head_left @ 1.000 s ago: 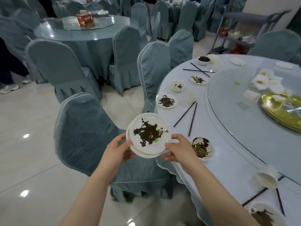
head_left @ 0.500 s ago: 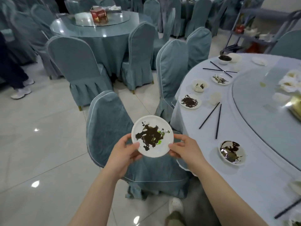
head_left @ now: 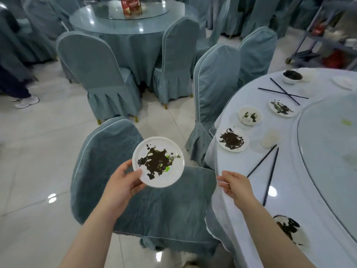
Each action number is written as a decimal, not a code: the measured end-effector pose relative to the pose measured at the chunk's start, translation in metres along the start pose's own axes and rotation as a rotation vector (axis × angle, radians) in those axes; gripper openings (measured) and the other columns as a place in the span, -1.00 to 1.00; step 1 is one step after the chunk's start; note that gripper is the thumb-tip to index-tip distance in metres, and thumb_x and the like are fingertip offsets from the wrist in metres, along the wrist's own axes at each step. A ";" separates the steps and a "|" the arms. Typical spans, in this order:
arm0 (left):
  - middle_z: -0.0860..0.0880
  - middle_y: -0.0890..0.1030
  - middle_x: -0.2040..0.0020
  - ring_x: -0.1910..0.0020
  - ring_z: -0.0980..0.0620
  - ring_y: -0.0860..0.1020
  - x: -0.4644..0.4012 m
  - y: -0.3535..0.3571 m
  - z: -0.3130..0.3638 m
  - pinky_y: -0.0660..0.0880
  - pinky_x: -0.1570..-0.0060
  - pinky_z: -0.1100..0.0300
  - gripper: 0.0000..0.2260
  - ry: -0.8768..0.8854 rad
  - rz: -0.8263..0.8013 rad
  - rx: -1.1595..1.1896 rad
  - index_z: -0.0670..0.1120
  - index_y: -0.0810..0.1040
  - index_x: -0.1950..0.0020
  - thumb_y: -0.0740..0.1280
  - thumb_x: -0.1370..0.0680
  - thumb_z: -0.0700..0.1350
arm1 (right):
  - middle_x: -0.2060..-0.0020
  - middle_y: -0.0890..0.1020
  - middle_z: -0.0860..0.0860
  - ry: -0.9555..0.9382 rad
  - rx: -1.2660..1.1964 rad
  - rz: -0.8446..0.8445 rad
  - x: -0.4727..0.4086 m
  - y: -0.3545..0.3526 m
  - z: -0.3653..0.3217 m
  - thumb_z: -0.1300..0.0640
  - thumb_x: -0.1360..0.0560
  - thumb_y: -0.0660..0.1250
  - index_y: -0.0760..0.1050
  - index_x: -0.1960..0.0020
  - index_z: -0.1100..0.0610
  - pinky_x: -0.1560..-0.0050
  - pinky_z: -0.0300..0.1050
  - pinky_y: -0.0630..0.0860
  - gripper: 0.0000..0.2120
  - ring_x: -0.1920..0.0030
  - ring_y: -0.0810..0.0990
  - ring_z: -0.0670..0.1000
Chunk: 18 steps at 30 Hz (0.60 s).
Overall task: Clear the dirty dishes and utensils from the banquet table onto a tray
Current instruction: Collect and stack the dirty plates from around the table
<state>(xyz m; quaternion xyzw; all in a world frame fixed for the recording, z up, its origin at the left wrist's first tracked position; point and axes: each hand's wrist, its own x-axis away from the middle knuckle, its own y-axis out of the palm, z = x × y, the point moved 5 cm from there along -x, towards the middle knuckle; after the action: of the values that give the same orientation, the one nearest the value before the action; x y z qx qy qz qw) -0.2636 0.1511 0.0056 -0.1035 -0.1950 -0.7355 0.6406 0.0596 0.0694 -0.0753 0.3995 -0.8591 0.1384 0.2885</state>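
A round white plate smeared with dark sauce and a green fleck (head_left: 158, 161) is held at its near-left rim by the left hand (head_left: 121, 182), thumb on top and fingers curled beneath, out over the seat of a blue-grey fabric-covered chair (head_left: 146, 200) and clear of the round banquet table under a pale blue cloth (head_left: 243, 202). The right hand (head_left: 236, 183) is seen empty at the table's near edge, fingers loosely curled, nothing gripped. On the cloth are left another sauce-stained white plate (head_left: 231, 139), a small white bowl (head_left: 249, 115) and a pair of black chopsticks (head_left: 267, 168).
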 end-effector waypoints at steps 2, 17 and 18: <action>-0.09 0.71 0.04 0.17 0.01 0.68 -0.012 0.004 -0.001 0.61 0.28 0.22 -0.74 -0.014 0.039 0.002 0.03 0.48 -0.20 0.31 -0.57 -0.24 | 0.17 0.68 0.13 0.060 -0.041 0.044 -0.032 -0.006 -0.012 0.18 -0.54 0.34 0.52 -0.03 0.21 0.33 -0.23 0.48 -0.88 0.28 0.60 0.01; -0.07 0.71 0.06 0.20 0.04 0.68 -0.040 0.018 0.005 0.58 0.30 0.24 -0.75 -0.026 0.142 0.019 -0.03 0.50 -0.22 0.28 -0.58 -0.26 | 0.25 0.65 0.21 0.168 -0.122 0.193 -0.134 -0.015 -0.046 0.32 -0.48 0.28 0.47 0.00 0.37 0.39 -0.13 0.63 -0.87 0.47 0.65 0.06; -0.07 0.71 0.05 0.18 0.03 0.68 -0.039 0.017 0.006 0.58 0.29 0.24 -0.74 -0.022 0.139 0.020 -0.04 0.49 -0.23 0.28 -0.58 -0.26 | 0.24 0.64 0.23 0.162 -0.129 0.178 -0.129 -0.011 -0.047 0.34 -0.48 0.27 0.47 -0.01 0.37 0.42 -0.14 0.63 -0.87 0.48 0.65 0.05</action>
<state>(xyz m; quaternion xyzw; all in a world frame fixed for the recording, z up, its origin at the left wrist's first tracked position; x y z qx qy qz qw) -0.2416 0.1866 -0.0018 -0.1186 -0.2017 -0.6861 0.6888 0.1531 0.1626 -0.1161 0.2900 -0.8721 0.1397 0.3685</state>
